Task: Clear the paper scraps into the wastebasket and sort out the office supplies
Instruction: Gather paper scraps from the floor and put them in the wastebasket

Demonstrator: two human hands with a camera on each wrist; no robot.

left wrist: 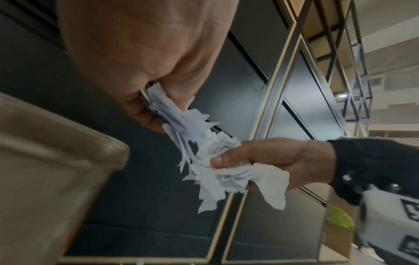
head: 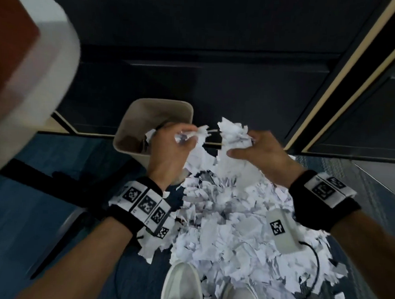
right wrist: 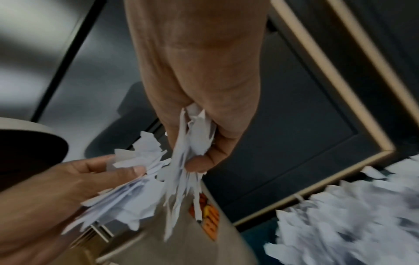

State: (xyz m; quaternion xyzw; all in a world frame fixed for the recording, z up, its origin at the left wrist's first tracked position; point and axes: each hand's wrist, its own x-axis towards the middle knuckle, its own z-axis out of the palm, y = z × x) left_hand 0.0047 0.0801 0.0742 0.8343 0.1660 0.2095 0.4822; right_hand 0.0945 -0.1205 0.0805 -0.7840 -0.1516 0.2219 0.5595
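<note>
Two handfuls of paper scraps [head: 234, 133] are held up over the floor, one bunched in the left hand [head: 169, 148], the other in the right hand [head: 260, 152], each grip closed tight around its wad, evidently so nothing is shed in transit. The beige wastebasket [head: 134, 123] stands just beside the left hand. A large heap of scraps [head: 233, 231] lies on the floor below.

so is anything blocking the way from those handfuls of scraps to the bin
Nothing visible. Both the left hand and right hand grip paper scraps beside the open wastebasket, left hand already over its rim.
</note>
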